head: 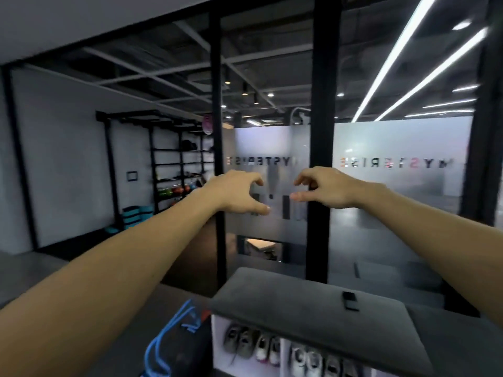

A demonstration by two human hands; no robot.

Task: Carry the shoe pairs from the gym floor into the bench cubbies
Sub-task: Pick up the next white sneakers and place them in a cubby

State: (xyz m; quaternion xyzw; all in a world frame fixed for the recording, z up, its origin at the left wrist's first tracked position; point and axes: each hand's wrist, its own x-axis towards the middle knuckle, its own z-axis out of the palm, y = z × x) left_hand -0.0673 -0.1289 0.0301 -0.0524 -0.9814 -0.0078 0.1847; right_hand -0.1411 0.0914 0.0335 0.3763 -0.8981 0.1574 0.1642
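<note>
Left hand: the left hand (239,190) is held out at chest height in front of the glass partition (272,164), fingers curled, thumb apart, holding nothing.
Right hand: the right hand (324,187) mirrors it just beside, also curled and empty.
Shoes: several shoe pairs (253,346) already stand in the cubbies (219,346) of the bench (313,308), low in view, well below the hands; a grey pair and a white-and-pink pair left, pale pairs right.
Bench surroundings: a small dark object (350,300) lies on the bench cushion; a dark bag with blue cord (174,341) sits just left of the bench.
Risk: my judgement, the outstretched hands are near the partition above the bench and could knock it; the cord beside the bench could snag a foot. No shoes on the floor are in view, so whether any remain I cannot tell.
Writing: mirrored lettering on the frosted partition above the bench, reading roughly "MYSTERISE"; blurred, so uncertain.
</note>
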